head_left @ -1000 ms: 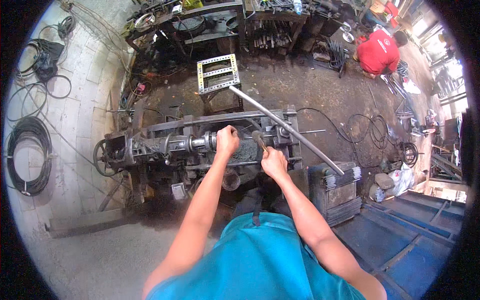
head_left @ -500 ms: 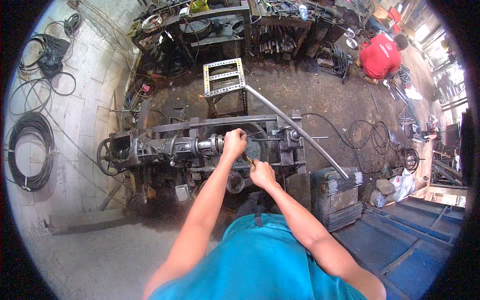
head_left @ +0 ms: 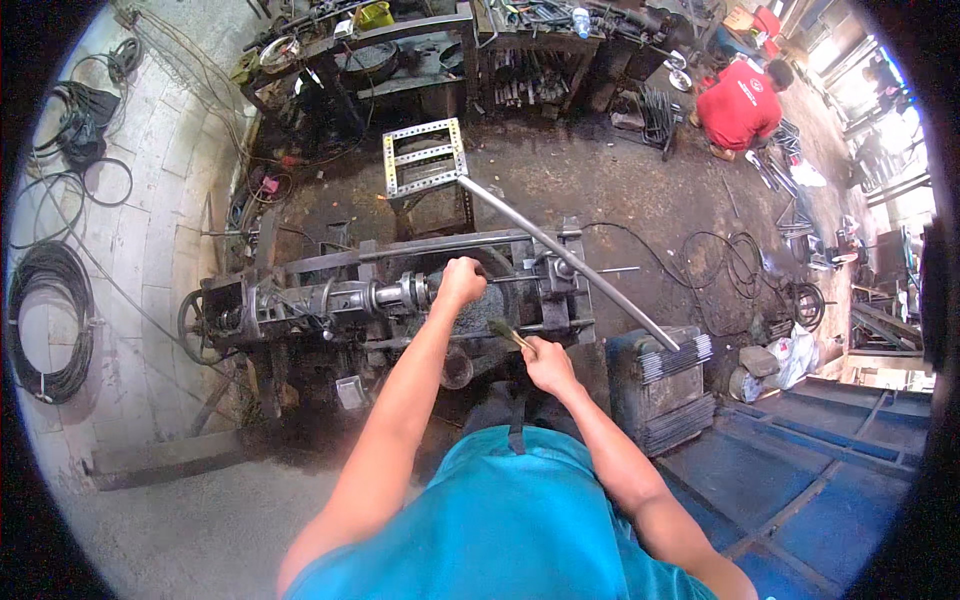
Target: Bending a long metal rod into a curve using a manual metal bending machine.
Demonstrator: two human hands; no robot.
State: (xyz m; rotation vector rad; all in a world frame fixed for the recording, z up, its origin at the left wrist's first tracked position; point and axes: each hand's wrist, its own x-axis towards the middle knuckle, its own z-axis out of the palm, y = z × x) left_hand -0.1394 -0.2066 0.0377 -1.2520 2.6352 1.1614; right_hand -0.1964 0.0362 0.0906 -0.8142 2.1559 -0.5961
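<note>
A long lathe-like machine (head_left: 345,300) of dark, greasy metal lies across in front of me. My left hand (head_left: 462,282) is closed just right of its round spindle end (head_left: 413,290). A thin metal rod (head_left: 510,278) runs from beside these fingers to the right; what they grip is hidden. My right hand (head_left: 550,365) grips the handle of a small paint brush (head_left: 512,335), its dark bristles pointing up and left over the machine's front bar. The brush is apart from my left hand.
A long pale pipe (head_left: 570,262) slants from a perforated metal stool (head_left: 425,155) to a stack of metal plates (head_left: 660,390) at right. A person in red (head_left: 738,105) crouches far right. Cable coils (head_left: 50,320) hang at left. Blue panels (head_left: 800,490) lie lower right.
My right hand has drawn the brush back to the right, away from my left hand. My left hand stays by the spindle end. The whole view has shifted slightly.
</note>
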